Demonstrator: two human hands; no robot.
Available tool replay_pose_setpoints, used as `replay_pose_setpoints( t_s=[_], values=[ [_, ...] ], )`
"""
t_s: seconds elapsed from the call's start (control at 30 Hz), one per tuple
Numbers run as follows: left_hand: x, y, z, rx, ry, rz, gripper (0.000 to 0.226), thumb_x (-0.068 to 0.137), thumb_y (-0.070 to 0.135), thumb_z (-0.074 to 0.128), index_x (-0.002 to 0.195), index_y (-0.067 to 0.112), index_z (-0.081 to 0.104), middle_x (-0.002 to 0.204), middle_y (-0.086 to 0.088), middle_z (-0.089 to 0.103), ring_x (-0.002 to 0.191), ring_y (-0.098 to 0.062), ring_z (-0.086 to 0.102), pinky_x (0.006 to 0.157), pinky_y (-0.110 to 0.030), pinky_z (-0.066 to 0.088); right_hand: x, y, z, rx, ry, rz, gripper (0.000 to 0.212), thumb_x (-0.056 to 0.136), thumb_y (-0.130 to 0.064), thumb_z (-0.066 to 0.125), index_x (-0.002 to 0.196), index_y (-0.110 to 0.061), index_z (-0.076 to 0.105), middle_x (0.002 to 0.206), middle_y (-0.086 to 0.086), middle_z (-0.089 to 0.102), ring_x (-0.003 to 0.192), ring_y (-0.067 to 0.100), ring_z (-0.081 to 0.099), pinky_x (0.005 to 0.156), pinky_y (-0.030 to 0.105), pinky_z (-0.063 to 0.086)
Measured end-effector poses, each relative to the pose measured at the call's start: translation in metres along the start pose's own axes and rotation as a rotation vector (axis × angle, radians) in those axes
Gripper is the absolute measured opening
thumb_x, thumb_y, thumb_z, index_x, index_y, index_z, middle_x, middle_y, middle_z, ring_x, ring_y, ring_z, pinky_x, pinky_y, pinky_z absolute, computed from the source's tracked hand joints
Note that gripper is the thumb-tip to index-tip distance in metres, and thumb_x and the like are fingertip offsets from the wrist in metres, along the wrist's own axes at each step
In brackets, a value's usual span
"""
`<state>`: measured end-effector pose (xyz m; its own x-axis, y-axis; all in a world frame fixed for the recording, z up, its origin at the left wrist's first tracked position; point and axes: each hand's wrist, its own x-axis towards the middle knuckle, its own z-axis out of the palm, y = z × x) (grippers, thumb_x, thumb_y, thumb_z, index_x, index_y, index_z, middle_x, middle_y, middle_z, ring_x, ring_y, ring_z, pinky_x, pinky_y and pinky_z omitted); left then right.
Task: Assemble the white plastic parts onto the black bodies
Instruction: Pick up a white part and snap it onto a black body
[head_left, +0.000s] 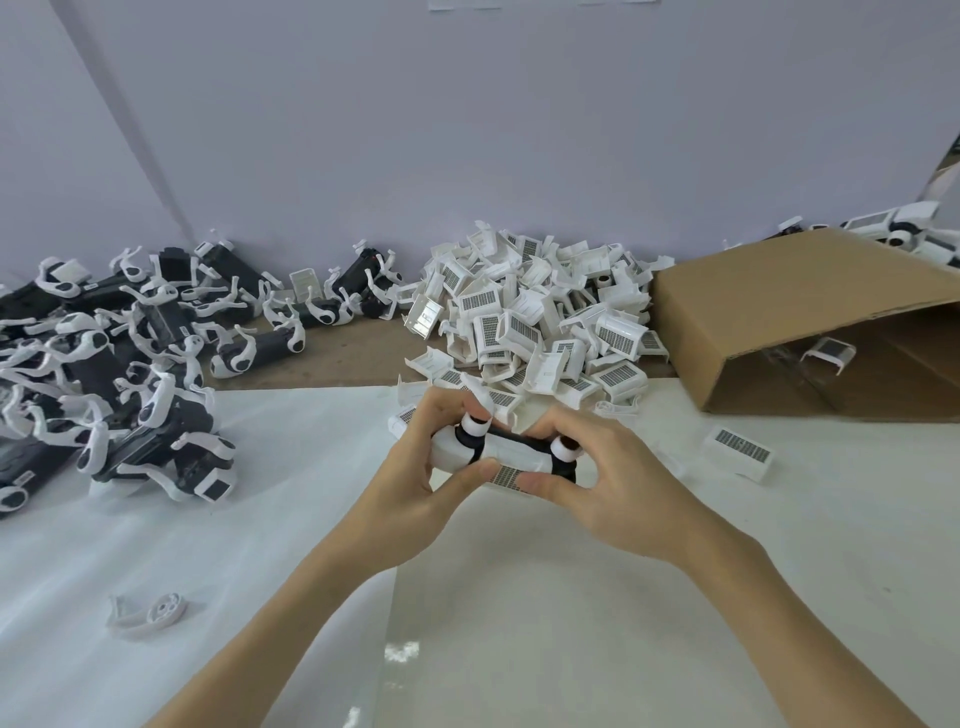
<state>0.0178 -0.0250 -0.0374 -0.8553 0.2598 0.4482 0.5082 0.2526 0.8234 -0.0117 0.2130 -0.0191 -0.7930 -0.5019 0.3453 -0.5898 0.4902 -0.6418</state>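
Note:
Both my hands hold one black body (511, 439) with a white plastic cover (511, 457) on it, just above the table's middle. My left hand (415, 483) grips its left end, thumb on the white cover. My right hand (608, 483) grips its right end, thumb pressing the cover's vented patch. Two white round caps stick up from the body between my fingers. Behind my hands lies a big heap of loose white vented parts (540, 317). A pile of black bodies with white arms (119, 364) fills the left side.
An open cardboard box (810, 306) lies on its side at the right, with one white part inside. A single white vented part (737, 454) sits right of my hands. A loose white ring-shaped piece (150, 616) lies at the front left. A wall stands behind.

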Motion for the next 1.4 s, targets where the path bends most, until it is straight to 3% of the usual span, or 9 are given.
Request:
replay_pose_setpoints(
  t_s=[0.13, 0.37, 0.47, 0.63, 0.73, 0.83, 0.93, 1.07, 1.4],
  values=[
    [0.001, -0.001, -0.006, -0.005, -0.02, -0.003, 0.035, 0.102, 0.015, 0.067, 0.13, 0.015, 0.046, 0.12, -0.01, 0.064, 0.11, -0.035, 0.061, 0.094, -0.046, 0.05, -0.002, -0.001, 0.006, 0.083, -0.053, 0.086, 0.027, 0.094, -0.046, 0.073, 0.119, -0.041, 0.067, 0.102, -0.016, 0.067, 0.106, 0.005, 0.06, 0.089, 0.017, 0.045],
    [0.0, 0.008, -0.006, -0.057, 0.016, -0.026, 0.034, 0.1, 0.017, 0.068, 0.128, 0.021, 0.05, 0.114, -0.006, 0.066, 0.099, -0.03, 0.062, 0.087, -0.043, 0.051, 0.0, -0.008, 0.011, -0.018, 0.04, 0.059, 0.018, 0.098, -0.041, 0.069, 0.111, -0.028, 0.071, 0.096, -0.013, 0.068, 0.093, 0.008, 0.063, 0.084, 0.027, 0.047],
    [0.001, 0.013, -0.002, -0.033, 0.055, -0.12, 0.033, 0.099, 0.028, 0.069, 0.129, 0.027, 0.055, 0.111, -0.006, 0.068, 0.095, -0.039, 0.061, 0.084, -0.054, 0.053, -0.001, -0.01, 0.01, 0.184, -0.064, 0.155, 0.016, 0.102, -0.039, 0.065, 0.111, -0.029, 0.074, 0.093, -0.009, 0.073, 0.085, 0.006, 0.071, 0.083, 0.03, 0.053],
    [-0.001, 0.011, -0.01, 0.33, -0.012, -0.021, 0.041, 0.097, 0.058, 0.063, 0.135, 0.042, 0.058, 0.13, 0.014, 0.056, 0.126, -0.012, 0.058, 0.102, -0.02, 0.044, 0.004, -0.01, 0.014, 0.625, 0.002, 0.407, 0.023, 0.104, -0.04, 0.06, 0.105, -0.02, 0.071, 0.096, 0.022, 0.072, 0.081, 0.04, 0.064, 0.083, 0.044, 0.046],
    [-0.003, 0.01, -0.011, 0.283, -0.137, 0.03, 0.053, 0.09, 0.044, 0.083, 0.137, 0.034, 0.061, 0.148, 0.004, 0.046, 0.145, -0.02, 0.046, 0.114, -0.022, 0.039, 0.004, -0.008, 0.015, 0.848, -0.04, 0.528, 0.03, 0.099, -0.038, 0.064, 0.101, -0.009, 0.071, 0.091, 0.018, 0.068, 0.077, 0.031, 0.064, 0.077, 0.044, 0.05],
    [-0.001, 0.014, -0.008, 0.097, -0.105, -0.014, 0.038, 0.091, 0.026, 0.084, 0.125, 0.026, 0.068, 0.131, 0.002, 0.061, 0.129, -0.027, 0.058, 0.097, -0.025, 0.051, 0.006, -0.006, 0.017, 0.965, -0.07, 0.559, 0.036, 0.103, -0.034, 0.059, 0.105, 0.0, 0.071, 0.092, 0.017, 0.068, 0.075, 0.026, 0.065, 0.066, 0.032, 0.056],
    [0.0, 0.017, -0.003, 0.034, -0.012, -0.1, 0.025, 0.091, 0.026, 0.081, 0.114, 0.028, 0.07, 0.112, 0.005, 0.065, 0.101, -0.017, 0.065, 0.08, -0.025, 0.051, 0.006, -0.002, 0.017, 0.904, -0.086, 0.467, 0.046, 0.107, -0.042, 0.049, 0.119, -0.002, 0.069, 0.105, 0.015, 0.075, 0.094, 0.031, 0.071, 0.088, 0.04, 0.057],
    [0.005, 0.017, 0.004, -0.038, 0.203, -0.302, 0.017, 0.094, 0.017, 0.08, 0.101, 0.03, 0.073, 0.095, -0.001, 0.067, 0.076, -0.012, 0.061, 0.066, -0.022, 0.049, 0.0, -0.008, 0.017, 0.411, -0.029, 0.118, 0.028, 0.101, -0.038, 0.067, 0.128, -0.03, 0.069, 0.119, -0.015, 0.073, 0.115, 0.006, 0.067, 0.096, 0.017, 0.049],
    [0.001, 0.01, -0.004, 0.018, 0.018, -0.278, 0.04, 0.087, 0.02, 0.089, 0.113, 0.036, 0.065, 0.112, -0.008, 0.063, 0.091, -0.013, 0.063, 0.073, -0.024, 0.052, -0.001, -0.018, 0.023, -0.048, 0.113, 0.048, 0.035, 0.09, -0.027, 0.082, 0.123, -0.022, 0.07, 0.107, -0.015, 0.067, 0.097, 0.0, 0.06, 0.081, 0.008, 0.042]
  ],
)
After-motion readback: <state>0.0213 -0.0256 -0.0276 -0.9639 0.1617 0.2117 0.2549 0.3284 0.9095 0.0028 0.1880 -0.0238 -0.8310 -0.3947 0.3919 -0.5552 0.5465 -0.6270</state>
